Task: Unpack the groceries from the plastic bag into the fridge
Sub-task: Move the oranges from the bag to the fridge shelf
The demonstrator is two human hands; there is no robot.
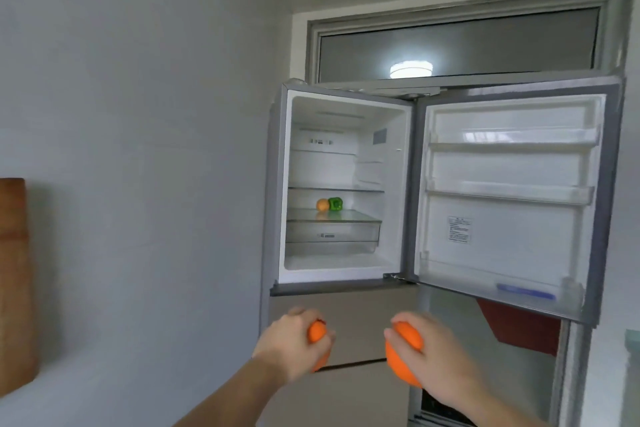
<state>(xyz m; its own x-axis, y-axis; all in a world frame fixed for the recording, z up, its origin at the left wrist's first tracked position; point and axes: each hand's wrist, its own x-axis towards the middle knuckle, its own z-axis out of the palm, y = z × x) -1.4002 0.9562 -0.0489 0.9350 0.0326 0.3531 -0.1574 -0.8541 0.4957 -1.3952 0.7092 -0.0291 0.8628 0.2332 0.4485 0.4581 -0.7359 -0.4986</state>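
A wooden board [12,284] is leaning at the far left against the pale wall [138,114], well apart from the action. Moving right, the left hand [289,345] is wrapping around an orange fruit [316,331], fingers curling over its top so that most of it is hiding in the palm. Just beside it, the right hand [429,357] is gripping a second orange fruit [401,354] from its right side, the thumb pressing across the top. Both forearms are reaching forward and up, the hands hovering in front of the closed lower drawers, below the open fridge [346,184]. These fruits are probably handling firm, light and round, so a full cupped grip around the widest part suits them best; a loose hold is risking a roll. Inside, a yellowish fruit [322,204] and a green pepper [335,203] are sitting touching on the glass shelf [360,217]. Further right, the open door [512,201] is showing bare racks. The plastic bag is not showing anywhere.
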